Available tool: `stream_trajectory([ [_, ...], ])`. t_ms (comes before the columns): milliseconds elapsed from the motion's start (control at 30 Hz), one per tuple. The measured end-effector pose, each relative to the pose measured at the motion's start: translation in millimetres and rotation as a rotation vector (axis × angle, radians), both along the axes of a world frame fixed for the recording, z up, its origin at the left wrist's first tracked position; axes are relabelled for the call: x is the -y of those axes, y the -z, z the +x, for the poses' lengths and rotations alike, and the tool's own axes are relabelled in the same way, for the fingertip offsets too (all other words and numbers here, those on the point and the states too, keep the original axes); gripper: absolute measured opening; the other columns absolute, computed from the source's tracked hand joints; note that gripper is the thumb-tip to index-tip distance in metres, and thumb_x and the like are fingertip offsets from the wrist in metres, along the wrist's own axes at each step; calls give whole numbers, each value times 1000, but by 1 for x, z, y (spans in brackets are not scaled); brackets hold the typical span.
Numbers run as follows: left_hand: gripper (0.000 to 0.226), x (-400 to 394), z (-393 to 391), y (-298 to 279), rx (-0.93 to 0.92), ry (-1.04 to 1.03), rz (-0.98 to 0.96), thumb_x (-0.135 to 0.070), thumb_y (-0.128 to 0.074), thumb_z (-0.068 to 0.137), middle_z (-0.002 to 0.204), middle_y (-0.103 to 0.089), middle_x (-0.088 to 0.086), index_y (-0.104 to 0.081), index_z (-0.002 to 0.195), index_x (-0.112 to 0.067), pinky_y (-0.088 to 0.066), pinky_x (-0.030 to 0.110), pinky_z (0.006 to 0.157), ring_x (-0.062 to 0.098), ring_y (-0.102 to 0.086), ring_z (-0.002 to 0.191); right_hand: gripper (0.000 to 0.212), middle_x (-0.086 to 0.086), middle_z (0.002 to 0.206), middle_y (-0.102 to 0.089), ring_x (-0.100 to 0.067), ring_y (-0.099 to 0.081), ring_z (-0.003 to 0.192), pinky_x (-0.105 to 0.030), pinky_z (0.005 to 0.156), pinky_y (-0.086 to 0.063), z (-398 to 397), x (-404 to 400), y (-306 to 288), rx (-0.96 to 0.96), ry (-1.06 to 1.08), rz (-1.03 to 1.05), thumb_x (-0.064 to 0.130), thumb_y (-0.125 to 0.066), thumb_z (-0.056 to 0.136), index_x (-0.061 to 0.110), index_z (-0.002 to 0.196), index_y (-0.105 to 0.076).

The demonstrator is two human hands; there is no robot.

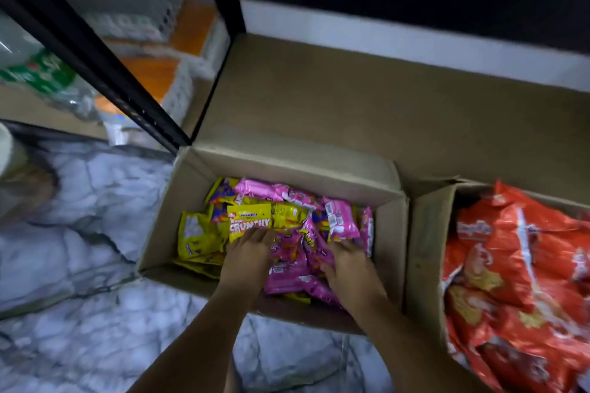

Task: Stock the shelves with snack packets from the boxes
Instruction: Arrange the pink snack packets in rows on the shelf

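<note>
You're digging both hands into the open cardboard box (388, 234), left hand (249, 254) and right hand (346, 260) spreading flat over the pink snack packets (289, 265) near its front wall, probably to scoop a bunch for the shelf (367, 112) behind it.

1. Your left hand (250, 252) and right hand (346, 260) are bare, without gloves, rings or watch.
2. Both forearms are uncovered down to the frame's lower edge; no sleeve shows.
</note>
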State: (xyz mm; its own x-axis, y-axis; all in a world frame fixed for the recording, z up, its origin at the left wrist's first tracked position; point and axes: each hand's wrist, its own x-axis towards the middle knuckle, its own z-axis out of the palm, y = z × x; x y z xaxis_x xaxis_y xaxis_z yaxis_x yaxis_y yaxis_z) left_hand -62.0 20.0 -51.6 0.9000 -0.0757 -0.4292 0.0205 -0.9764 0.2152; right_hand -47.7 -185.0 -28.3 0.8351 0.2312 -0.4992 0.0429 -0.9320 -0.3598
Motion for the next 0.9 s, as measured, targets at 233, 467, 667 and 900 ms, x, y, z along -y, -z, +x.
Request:
stream_trajectory([
  [233,68,6,11,83,-15,215,70,-6,-46,97,163,-24,5,-18,158,-19,-16,37,124,26,-15,152,53,-12,131,-57,-28,-55,119,-37,94,-49,0,-33,95,66,-25,-204,10,-44,99,11,150,-31],
  [467,74,3,21,84,-43,247,96,0,-54,93,155,-22,12,-19,157,-14,-38,40,112,32,-19,146,50,-18,131,-57,-32,-54,121,-40,96,-48,9,-40,101,111,-87,-303,-2,-44,94,2,144,-35],
  [667,94,-2,10,26,-88,146,4,-22,-79,80,149,-38,6,-21,154,-18,-40,34,106,26,-36,137,46,-15,96,-72,-32,-69,91,-39,76,-56,1,-39,45,130,-68,-323,-2,-66,78,2,123,-60],
  [900,79,-1,8,-102,149,89,-12,-14,-87,66,109,-66,2,-50,135,-19,-51,29,78,24,-63,105,53,-14,77,-70,-34,-67,76,-38,68,-57,1,-23,-81,327,-22,-295,0,-58,61,2,113,-70],
])
